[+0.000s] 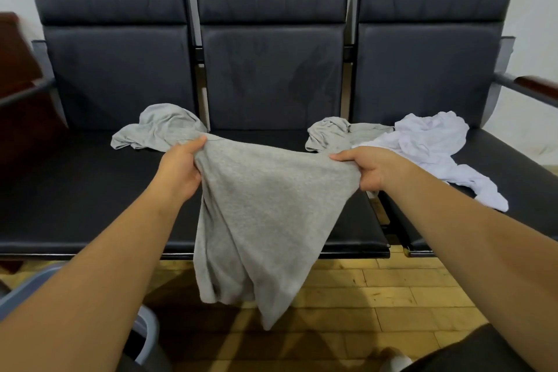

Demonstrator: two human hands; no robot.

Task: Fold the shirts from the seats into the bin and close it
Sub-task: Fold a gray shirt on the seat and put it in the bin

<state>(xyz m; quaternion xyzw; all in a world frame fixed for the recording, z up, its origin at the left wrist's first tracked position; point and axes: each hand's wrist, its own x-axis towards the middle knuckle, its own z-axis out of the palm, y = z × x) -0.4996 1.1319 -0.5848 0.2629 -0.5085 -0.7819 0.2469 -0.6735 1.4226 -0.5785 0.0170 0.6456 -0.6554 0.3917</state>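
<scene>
A grey shirt (265,205) is stretched between my two hands over the front of the middle seat. Its lower part hangs past the seat edge towards the floor, while its sleeves lie bunched on the seats behind my hands. My left hand (181,169) grips the shirt's left side and my right hand (365,167) grips its right side. A crumpled white shirt (434,142) lies on the right seat, partly over the grey sleeve there. The grey bin (148,332) shows only its rim at the bottom left, under my left forearm.
A row of three black padded seats (90,190) with backrests stands against a white wall. A brown armrest (534,86) sticks out at the right. In front of the seats lies a yellowish wooden floor (392,296).
</scene>
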